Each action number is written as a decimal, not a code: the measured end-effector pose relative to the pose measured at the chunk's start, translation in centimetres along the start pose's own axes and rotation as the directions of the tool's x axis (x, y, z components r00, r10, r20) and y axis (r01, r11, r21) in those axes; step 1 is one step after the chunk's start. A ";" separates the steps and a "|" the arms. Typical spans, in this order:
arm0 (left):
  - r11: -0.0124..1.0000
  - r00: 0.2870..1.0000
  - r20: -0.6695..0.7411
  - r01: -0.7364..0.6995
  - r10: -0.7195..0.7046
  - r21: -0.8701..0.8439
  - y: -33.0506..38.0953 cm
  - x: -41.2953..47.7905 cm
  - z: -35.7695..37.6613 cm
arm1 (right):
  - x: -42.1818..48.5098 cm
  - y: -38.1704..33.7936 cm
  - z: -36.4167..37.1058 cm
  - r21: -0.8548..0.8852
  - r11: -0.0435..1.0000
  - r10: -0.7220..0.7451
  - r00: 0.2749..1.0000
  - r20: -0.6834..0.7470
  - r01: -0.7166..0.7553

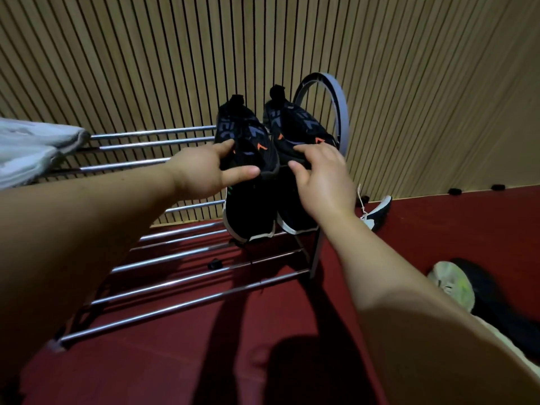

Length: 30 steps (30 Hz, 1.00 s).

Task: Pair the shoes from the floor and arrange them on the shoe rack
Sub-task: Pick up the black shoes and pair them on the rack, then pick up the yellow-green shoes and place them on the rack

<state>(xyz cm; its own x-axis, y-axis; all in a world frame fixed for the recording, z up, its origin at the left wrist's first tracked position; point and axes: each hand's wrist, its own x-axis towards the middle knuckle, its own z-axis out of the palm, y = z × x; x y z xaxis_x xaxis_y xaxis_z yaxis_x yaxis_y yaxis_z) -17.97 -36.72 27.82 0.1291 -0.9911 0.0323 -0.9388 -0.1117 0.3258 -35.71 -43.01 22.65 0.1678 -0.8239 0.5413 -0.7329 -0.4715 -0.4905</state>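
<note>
Against the slatted wall [146,54], the shoe rack [152,132] stands on a red floor [438,223]. At the right end of its top tier, the left hand [201,173] pinches the left black shoe [248,133] and the right hand [324,176] grips the right black shoe [295,124]. A lower pair [251,214] sits beneath. Their grey lettering is unreadable.

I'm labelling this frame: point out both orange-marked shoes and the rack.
Left shoe [253,135]: head view, knit upper.
Right shoe [298,124]: head view, knit upper.
Rack [190,304]: head view, front lower bar.
</note>
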 end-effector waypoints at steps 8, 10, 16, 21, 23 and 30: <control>0.982 0.986 0.146 0.048 -0.075 0.180 -0.4 1.7 -0.1 | -0.1 0.4 0.7 0.047 0.999 -0.002 0.999 0.033 0.000; 0.978 0.993 0.068 0.084 -0.098 0.192 -0.2 1.1 0.8 | -0.9 0.4 0.9 0.055 0.998 0.019 1.000 0.009 -0.019; 0.840 0.800 -0.342 -0.334 0.493 0.428 1.5 -2.4 8.4 | -8.7 5.5 2.6 -0.060 0.961 0.266 0.961 -0.073 -0.271; 0.781 0.854 -0.077 -0.431 0.515 0.452 3.2 -5.7 18.4 | -15.6 11.8 2.8 -0.267 0.823 0.547 0.826 0.136 -0.501; 0.875 0.952 0.119 -0.305 0.281 0.376 3.8 -7.1 22.1 | -17.6 14.3 2.5 -0.351 0.745 0.650 0.736 0.191 -0.567; 0.958 0.703 0.685 -0.018 -0.191 0.286 4.1 -11.4 33.9 | -20.8 22.9 -0.1 -0.521 0.470 0.876 0.448 0.178 -0.712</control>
<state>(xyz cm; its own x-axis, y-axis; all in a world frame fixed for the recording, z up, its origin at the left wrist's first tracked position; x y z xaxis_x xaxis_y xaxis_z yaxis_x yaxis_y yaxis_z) -34.11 -28.33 -3.24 0.0511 -0.7248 -0.6871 -0.9931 -0.1096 0.0417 -56.04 -36.63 0.17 -0.4499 -0.8379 -0.3091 -0.8076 0.5294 -0.2598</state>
